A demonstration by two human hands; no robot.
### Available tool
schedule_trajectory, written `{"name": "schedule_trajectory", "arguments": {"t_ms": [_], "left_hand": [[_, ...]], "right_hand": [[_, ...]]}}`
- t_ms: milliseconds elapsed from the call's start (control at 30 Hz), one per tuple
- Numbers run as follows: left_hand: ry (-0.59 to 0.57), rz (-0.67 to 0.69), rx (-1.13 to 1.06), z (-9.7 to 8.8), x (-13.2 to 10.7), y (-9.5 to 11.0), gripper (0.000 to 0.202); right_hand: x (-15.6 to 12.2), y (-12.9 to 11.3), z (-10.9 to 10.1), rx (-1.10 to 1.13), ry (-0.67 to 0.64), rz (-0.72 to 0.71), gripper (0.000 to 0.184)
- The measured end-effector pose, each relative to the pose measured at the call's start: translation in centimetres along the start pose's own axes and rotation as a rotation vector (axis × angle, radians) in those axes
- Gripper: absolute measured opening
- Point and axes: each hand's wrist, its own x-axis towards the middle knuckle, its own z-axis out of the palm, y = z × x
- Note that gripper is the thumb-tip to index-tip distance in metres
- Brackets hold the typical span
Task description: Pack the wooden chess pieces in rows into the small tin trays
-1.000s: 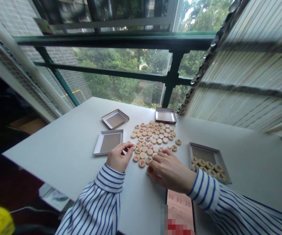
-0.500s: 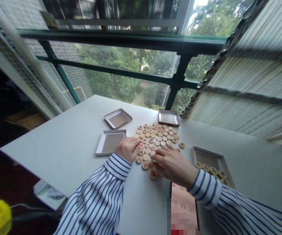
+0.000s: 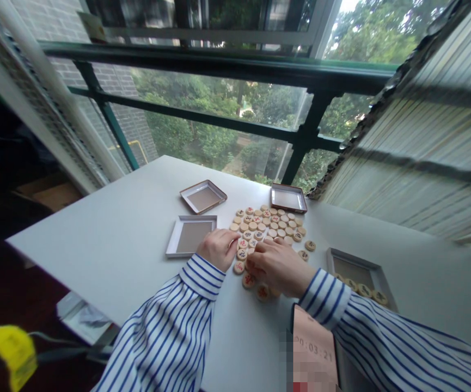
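Many round wooden Chinese chess pieces lie close together on the white table, some with red or black characters up, others blank side up. My left hand rests at the left edge of the group, thumb and forefinger drawn together beside a red-marked piece. Whatever is between those fingers cannot be seen. Over the near part of the group, my right hand is curled with its fingertips down among the pieces, hiding what they grip. Just below it are two red-marked pieces, one to the left of the other.
A shallow box tray stands left of the pieces, with a box lid behind it and another lid at the back. On the right, a tray holds several pieces. A phone showing a timer lies in front.
My right hand has shifted left over the near pieces, covering ones that showed before. My left hand stays beside the group. The whole view has moved slightly.
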Motion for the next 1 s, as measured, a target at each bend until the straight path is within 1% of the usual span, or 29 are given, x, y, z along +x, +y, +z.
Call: {"name": "schedule_trajectory", "arguments": {"t_ms": [300,400,467,567,700,867,1000], "left_hand": [[0.032,0.009,-0.033,-0.2,0.1,0.2,0.015],[0.041,0.008,-0.044,-0.4,0.2,0.5,0.015],[0.058,0.008,-0.059,-0.6,0.3,0.7,0.015],[0.085,0.015,-0.105,-0.9,0.4,1.1,0.014],[0.083,0.020,-0.190,-1.4,0.5,1.6,0.015],[0.012,0.071,-0.284,-1.9,0.3,2.4,0.021],[-0.019,0.109,-0.302,-1.8,0.3,2.5,0.025]], "right_hand": [[0.2,-1.0,-0.1,-0.053,0.015,0.019,0.018],[0.1,-1.0,0.1,-0.041,0.039,0.007,0.022],[0.0,-0.7,0.1,0.018,0.045,0.016,0.024],[-0.1,0.0,0.0,0.234,0.044,0.051,0.021],[-0.3,1.4,-0.1,0.587,0.070,0.131,0.027],[-0.5,2.1,-0.2,0.976,0.052,0.211,0.029],[-0.5,1.9,-0.4,1.155,0.080,0.240,0.027]]}}
